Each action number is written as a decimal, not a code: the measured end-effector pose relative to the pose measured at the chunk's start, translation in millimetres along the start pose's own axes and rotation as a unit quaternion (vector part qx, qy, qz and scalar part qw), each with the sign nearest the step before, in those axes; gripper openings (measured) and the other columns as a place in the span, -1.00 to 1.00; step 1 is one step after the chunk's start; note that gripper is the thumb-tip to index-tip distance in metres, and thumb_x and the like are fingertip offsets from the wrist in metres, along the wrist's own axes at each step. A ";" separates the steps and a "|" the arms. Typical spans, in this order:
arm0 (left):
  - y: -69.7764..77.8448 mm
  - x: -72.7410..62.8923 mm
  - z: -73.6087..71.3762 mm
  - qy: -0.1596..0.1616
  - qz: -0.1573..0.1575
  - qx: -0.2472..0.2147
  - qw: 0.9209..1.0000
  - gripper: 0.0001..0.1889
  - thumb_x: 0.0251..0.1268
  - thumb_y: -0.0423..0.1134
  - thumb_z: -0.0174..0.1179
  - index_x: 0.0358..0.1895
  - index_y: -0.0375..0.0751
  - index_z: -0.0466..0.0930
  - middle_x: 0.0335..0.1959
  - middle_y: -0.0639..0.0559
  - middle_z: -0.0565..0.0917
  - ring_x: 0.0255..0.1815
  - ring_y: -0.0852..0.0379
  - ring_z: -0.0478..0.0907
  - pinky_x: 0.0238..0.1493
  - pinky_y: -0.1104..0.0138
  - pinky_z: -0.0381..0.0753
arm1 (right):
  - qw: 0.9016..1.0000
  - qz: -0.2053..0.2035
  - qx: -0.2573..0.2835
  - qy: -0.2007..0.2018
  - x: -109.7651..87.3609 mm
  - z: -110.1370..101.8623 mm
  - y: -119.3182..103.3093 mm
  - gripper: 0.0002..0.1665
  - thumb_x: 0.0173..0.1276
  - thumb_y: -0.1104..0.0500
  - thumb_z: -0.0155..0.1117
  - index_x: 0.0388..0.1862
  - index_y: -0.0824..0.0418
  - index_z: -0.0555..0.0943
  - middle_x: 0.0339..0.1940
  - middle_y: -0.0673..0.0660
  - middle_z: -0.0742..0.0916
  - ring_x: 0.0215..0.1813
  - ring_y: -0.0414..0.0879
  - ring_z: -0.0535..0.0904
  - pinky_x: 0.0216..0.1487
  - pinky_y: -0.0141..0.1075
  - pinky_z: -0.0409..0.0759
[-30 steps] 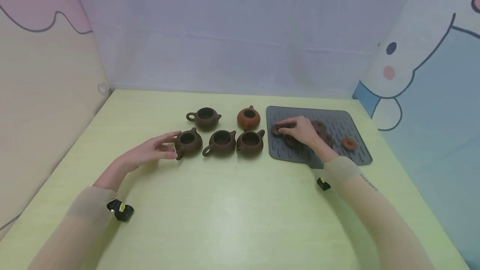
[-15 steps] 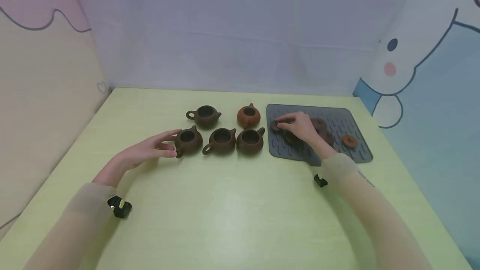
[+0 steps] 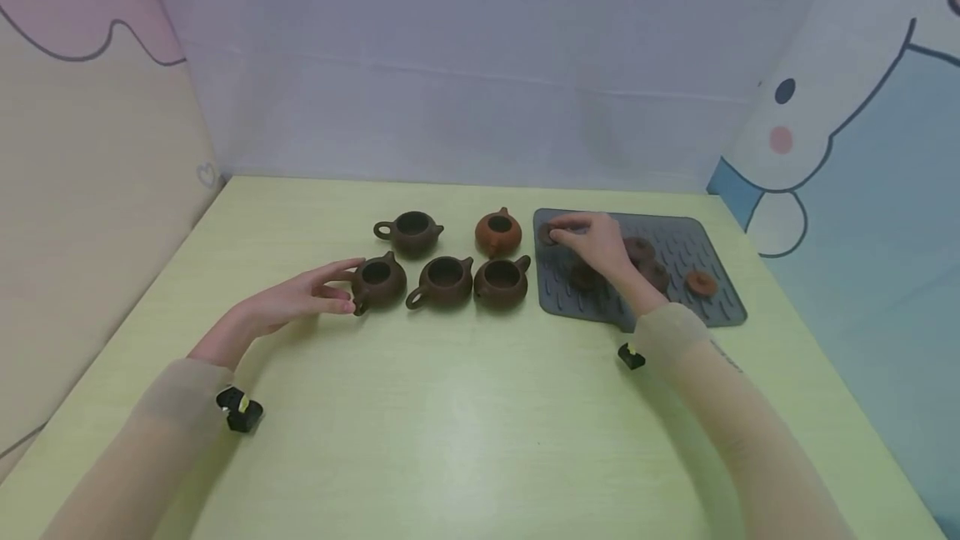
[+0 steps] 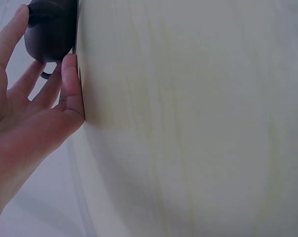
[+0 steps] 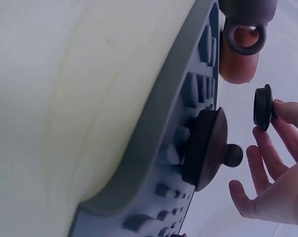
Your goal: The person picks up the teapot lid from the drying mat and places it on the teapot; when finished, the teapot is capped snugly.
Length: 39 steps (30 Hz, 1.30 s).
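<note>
My right hand [image 3: 568, 235] pinches a small dark brown lid [image 3: 549, 233] by its knob above the far left corner of the grey ridged mat [image 3: 678, 232]. In the right wrist view the lid [image 5: 262, 107] hangs clear of the mat [image 5: 188, 98], held by my fingertips [image 5: 282, 109]. My left hand [image 3: 339, 288] lies on the table with straight fingers against the front-left dark teapot [image 3: 377, 280]. In the left wrist view the fingers [image 4: 69, 79] flank that teapot [image 4: 50, 27].
Two more open dark teapots [image 3: 444, 280] [image 3: 502, 280] stand in the front row; behind are a dark one [image 3: 410, 232] and an orange one [image 3: 498, 232]. On the mat lie dark lids [image 3: 639, 249] [image 5: 205, 148] and an orange lid [image 3: 701, 282]. Walls close in left, back and right.
My right hand has lifted the dark lid off the mat and carried it toward the mat's far left corner. The left hand has stayed at the front-left teapot.
</note>
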<state>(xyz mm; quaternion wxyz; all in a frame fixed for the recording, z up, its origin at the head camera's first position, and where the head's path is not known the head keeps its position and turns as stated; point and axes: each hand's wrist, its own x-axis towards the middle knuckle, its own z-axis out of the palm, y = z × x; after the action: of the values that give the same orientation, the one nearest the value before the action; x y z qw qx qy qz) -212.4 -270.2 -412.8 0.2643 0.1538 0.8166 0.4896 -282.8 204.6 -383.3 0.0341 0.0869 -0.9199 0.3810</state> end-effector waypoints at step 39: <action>2.5 -1.6 1.5 -0.006 0.006 -0.003 1.000 -0.16 0.37 -0.12 0.24 0.60 0.08 -0.07 0.58 -0.22 0.08 0.56 -0.34 0.10 0.49 -0.27 0.07 | 0.973 -0.127 0.187 0.053 -2.0 63.6 -111.3 -0.75 0.32 0.09 0.36 -0.05 0.09 0.76 -0.02 0.11 0.77 0.06 -0.03 0.61 0.13 -0.05 0.64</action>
<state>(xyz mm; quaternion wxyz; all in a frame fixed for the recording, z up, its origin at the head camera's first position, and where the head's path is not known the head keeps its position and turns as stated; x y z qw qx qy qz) -210.2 -268.8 -410.7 0.2671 0.1608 0.8125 0.4926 -259.9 82.6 -351.2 0.1141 0.1872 -0.8109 0.5425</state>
